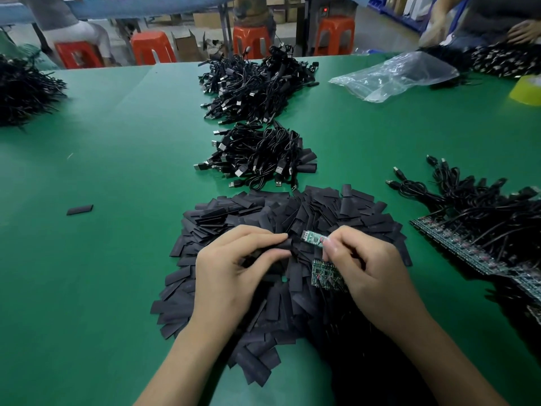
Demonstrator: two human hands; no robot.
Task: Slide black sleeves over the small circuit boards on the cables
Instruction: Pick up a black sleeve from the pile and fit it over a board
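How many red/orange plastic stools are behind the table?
4 stools past the table: leftmost under a seated person, second, third, rightmost. More may be hidden.

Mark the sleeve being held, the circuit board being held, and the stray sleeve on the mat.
held sleeve (286, 246): head view, its right end.
circuit board (312, 238): head view, middle of green face.
stray sleeve (79, 209): head view, its middle.

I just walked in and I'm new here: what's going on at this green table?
A person's left hand pinches a black sleeve, its end facing a bare board that the right hand holds. The board is not yet inside. A pile of loose sleeves lies under the hands, with cable bundles beyond it.
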